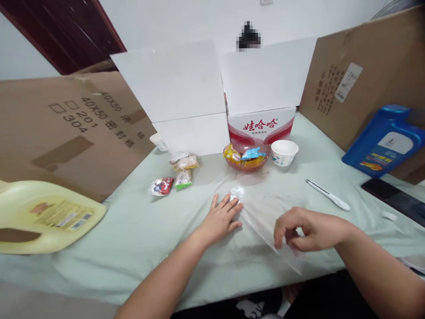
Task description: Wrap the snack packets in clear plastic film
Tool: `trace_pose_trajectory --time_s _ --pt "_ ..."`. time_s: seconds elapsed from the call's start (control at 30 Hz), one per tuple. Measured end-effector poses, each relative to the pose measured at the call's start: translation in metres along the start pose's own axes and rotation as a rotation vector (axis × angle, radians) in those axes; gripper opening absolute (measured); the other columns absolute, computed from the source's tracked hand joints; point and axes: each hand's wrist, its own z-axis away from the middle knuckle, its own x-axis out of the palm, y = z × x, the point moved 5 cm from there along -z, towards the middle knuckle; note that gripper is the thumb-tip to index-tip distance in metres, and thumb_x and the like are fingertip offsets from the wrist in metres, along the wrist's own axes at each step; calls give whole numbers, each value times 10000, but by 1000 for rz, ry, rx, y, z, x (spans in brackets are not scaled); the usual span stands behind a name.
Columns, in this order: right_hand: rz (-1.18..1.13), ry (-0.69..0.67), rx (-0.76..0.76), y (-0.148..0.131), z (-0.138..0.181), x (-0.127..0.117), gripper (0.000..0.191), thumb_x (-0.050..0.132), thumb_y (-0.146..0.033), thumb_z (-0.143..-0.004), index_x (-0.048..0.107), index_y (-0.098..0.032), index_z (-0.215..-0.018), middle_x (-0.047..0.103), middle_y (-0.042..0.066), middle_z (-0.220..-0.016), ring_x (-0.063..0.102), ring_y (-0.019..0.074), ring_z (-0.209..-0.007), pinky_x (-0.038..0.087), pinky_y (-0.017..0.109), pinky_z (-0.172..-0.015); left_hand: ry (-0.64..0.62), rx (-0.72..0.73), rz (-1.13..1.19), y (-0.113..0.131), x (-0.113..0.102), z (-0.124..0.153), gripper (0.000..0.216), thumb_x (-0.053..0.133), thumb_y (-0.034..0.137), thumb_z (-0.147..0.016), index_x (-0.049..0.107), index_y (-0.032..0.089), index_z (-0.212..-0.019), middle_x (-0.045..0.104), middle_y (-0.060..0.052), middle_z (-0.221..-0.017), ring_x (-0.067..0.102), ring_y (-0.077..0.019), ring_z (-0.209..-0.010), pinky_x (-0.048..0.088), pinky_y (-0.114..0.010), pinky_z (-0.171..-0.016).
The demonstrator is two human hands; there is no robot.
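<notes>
Your left hand [221,221] lies flat, fingers spread, beside the clear plastic [256,225], which reaches your curled right hand [307,230]; its grip is unclear. The plastic's laid out, but work seems unfinished.

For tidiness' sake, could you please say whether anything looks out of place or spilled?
A small white scrap lies loose on the pale green cloth near the black rectangular phone and looks like stray litter. I see no spill.
</notes>
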Motion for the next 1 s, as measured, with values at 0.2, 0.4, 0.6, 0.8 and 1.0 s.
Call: trace_pose_trajectory --time_s 0.2,0.4,0.6,0.8,1.0 --pt "-503 -139 -96 -1 -7 13 578 687 -603 -744 626 -109 -1037 706 141 -932 694 202 -807 526 269 -671 11 208 248 47 -15 9 398 538 444 -899 579 196 -1208 619 -116 -1095 553 -261 -1031 450 -400 -904" --pt "-805 127 -135 26 -31 -5 705 629 -674 -754 524 -190 -1255 589 166 -1263 598 280 -1143 516 369 -860 -53 360 315 60 -10 10 415 641 433 -816 606 220 -1170 599 -98 -1221 504 -303 -1166 379 -450 -1024" --pt "-943 340 -50 61 -71 -10 581 608 -616 -809 552 -192 -1202 616 134 -1229 576 256 -1180 426 437 -1024 -85 395 551 48 -12 5 338 599 352 -857 623 224 -1170 648 -77 -1198 565 -246 -1136 415 -385 -1025" --pt "-990 517 63 83 -92 -12 551 699 -546 -753 532 -268 -1199 391 94 -1463 655 236 -1032 509 431 -922 -100 412 552 45 -13 7 346 631 316 -835 631 209 -1164 652 -87 -1191 573 -236 -1130 418 -378 -1031" --pt "-820 536 -86 71 -82 -19 474 632 -446 -850 526 -241 -1264 669 87 -1109 655 232 -1036 517 385 -864 -108 410 510 46 -13 7 376 644 337 -825 622 223 -1182 649 -82 -1181 576 -242 -1116 424 -392 -1023"
